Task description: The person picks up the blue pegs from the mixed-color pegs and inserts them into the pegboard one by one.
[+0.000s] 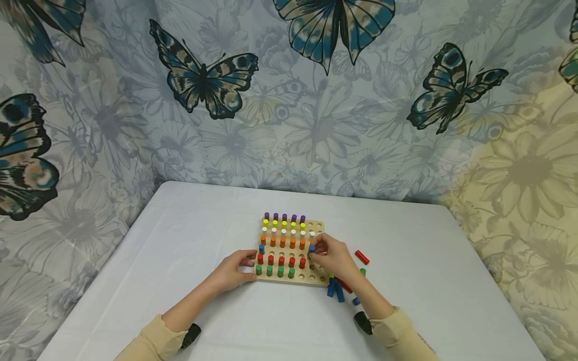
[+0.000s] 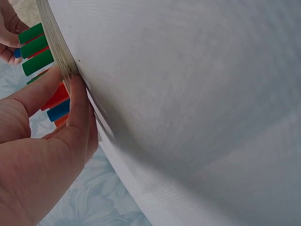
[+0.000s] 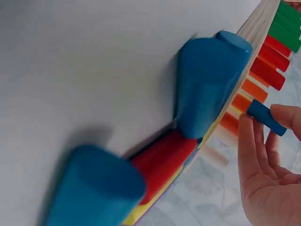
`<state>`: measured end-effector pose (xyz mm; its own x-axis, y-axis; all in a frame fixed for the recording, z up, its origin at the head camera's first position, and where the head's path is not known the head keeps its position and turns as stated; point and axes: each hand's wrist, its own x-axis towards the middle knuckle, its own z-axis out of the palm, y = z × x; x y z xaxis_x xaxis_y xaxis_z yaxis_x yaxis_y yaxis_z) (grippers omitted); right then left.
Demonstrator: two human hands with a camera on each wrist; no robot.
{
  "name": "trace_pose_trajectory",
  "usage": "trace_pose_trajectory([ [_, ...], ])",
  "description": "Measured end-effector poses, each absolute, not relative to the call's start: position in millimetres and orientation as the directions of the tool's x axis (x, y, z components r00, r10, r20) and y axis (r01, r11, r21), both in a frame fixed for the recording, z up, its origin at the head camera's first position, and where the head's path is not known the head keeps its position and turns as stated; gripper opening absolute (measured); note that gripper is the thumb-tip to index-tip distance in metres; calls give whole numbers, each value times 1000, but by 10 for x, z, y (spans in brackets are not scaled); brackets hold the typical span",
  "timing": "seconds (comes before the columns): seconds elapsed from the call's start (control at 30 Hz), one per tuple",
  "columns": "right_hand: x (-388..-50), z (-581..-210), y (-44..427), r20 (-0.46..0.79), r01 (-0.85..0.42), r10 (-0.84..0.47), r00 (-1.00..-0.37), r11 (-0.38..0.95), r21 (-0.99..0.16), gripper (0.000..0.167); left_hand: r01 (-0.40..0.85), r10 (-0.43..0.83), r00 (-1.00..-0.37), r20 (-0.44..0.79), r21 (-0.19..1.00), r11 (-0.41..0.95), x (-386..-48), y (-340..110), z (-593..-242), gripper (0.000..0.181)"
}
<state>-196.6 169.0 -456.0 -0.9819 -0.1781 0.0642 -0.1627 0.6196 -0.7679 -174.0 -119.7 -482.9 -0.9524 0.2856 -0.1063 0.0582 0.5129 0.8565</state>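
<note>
A wooden pegboard [image 1: 293,282] lies on the table, with rows of purple, yellow, white, orange, red and green pegs standing in it. At its near left corner, my left hand [image 1: 232,271] holds the edge between thumb and fingers; a blue peg [image 1: 261,249] stands just beside these fingers. Over the right part of the board, my right hand [image 1: 334,255] pinches another blue peg [image 3: 266,117] between thumb and fingertips. In the right wrist view this peg is tilted and looks apart from the board. The hand partly hides the holes at the board's right side.
Loose blue pegs [image 1: 339,291] and a red peg [image 1: 345,286] lie by the board's near right corner, partly behind the right forearm. Farther right are another red peg [image 1: 362,257] and a green peg [image 1: 363,271]. A butterfly-patterned cloth [image 1: 293,150] hangs behind the white table [image 1: 203,215].
</note>
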Motion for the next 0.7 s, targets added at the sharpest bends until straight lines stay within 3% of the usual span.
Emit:
trace_pose_trajectory([
  [0.7, -2051, -4493, 1324, 69, -200, -244, -967, 565, -800, 19, 33, 267, -956, -122, 859, 512, -1735, -1188, -4829, 62],
])
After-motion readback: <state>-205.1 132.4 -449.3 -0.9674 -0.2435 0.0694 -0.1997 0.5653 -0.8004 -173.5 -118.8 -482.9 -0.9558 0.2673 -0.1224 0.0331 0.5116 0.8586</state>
